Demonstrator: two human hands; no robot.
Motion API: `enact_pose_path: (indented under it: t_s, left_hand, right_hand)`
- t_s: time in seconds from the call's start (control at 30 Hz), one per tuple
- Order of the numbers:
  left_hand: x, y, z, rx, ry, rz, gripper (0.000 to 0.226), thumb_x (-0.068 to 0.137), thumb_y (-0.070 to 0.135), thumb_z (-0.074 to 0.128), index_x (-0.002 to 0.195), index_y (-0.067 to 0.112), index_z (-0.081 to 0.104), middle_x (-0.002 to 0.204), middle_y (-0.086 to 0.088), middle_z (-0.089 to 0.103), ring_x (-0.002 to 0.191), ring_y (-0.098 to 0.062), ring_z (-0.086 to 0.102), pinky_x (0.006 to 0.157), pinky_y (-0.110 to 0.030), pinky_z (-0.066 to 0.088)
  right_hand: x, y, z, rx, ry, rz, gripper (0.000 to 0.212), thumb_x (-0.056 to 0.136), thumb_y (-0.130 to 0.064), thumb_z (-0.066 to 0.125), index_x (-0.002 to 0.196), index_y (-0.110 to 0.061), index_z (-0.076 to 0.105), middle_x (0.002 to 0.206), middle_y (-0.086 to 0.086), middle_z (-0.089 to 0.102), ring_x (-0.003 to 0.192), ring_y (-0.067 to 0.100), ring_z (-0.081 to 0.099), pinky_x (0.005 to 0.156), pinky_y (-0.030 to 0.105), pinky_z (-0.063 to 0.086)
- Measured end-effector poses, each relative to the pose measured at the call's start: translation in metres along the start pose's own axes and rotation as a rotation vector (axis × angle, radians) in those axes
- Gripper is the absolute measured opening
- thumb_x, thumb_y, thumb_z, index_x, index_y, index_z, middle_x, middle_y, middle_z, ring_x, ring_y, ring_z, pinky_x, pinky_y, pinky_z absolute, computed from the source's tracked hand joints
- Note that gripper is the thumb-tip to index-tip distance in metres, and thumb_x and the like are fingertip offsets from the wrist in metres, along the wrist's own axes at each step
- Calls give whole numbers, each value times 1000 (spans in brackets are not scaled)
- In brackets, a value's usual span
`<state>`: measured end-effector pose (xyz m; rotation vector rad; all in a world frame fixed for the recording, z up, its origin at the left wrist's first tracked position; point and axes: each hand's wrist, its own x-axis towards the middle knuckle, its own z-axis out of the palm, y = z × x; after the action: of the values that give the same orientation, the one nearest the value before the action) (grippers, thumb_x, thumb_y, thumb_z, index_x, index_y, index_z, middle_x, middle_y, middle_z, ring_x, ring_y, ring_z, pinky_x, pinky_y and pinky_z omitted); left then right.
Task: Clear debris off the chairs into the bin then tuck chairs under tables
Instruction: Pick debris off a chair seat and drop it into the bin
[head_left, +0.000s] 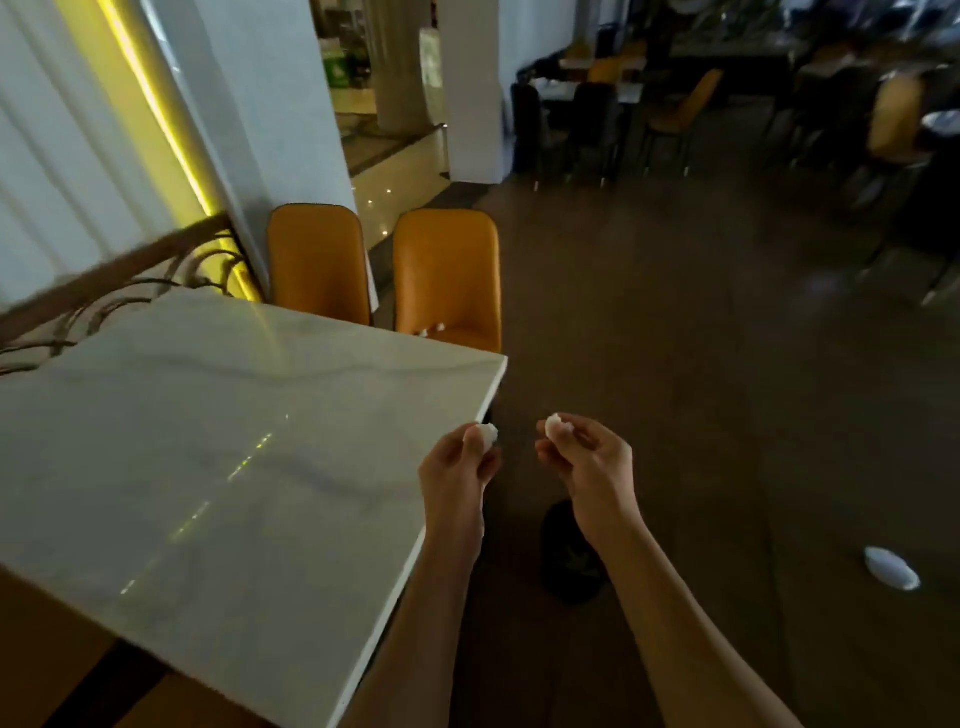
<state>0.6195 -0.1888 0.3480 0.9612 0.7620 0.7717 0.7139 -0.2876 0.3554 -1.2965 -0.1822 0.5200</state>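
Note:
My left hand (460, 467) pinches a small white paper wad (487, 432) right at the corner of the white marble table (218, 441). My right hand (584, 460) holds a second white paper wad (555, 426) over the dark floor, a short way right of the table. Two orange chairs stand at the table's far side: the left chair (318, 260) and the right chair (449, 270). Small white scraps (432, 329) lie on the right chair's seat near the table edge. A dark round object (569, 558), possibly the bin, sits on the floor below my right wrist.
A white object (891, 567) lies on the floor at the right. A curved metal railing (119, 296) and white pillar stand behind the table. More tables and chairs (685, 109) fill the dim back of the room. Open floor stretches to the right.

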Motion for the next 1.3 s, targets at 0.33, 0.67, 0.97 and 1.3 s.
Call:
enact_pose_path:
  t_s: [0.33, 0.67, 0.97, 1.3]
  left_hand:
    - [104, -64, 126, 62, -201, -185, 16, 90, 16, 69, 103, 10, 74, 103, -9, 74, 97, -20, 70, 78, -28, 56]
    - [220, -109, 206, 118, -220, -352, 16, 92, 20, 66, 105, 13, 73, 107, -5, 72, 99, -19, 69, 83, -31, 56]
    - [271, -181, 225, 204, -128, -425, 16, 93, 24, 65, 104, 18, 74, 108, -3, 72, 98, -19, 69, 81, -30, 55]
    - [304, -345, 182, 246, 9, -583, 24, 96, 21, 61, 114, 8, 69, 113, -12, 70, 89, -16, 67, 78, -28, 52]
  right_hand:
    - [124, -12, -79, 5, 217, -42, 13, 92, -15, 68, 102, -8, 72, 99, 11, 75, 92, 25, 72, 82, 37, 59]
    - [258, -4, -102, 8, 324, 5, 15, 93, -16, 67, 103, -6, 71, 99, 14, 75, 86, 20, 70, 80, 35, 60]
    - [332, 59, -139, 56, 331, 117, 17, 91, -14, 69, 106, -6, 70, 102, 15, 74, 89, 23, 72, 79, 31, 58]
    - [369, 196, -212, 101, 339, 342, 18, 90, -2, 67, 107, 1, 66, 106, 20, 70, 101, 30, 72, 91, 36, 56]
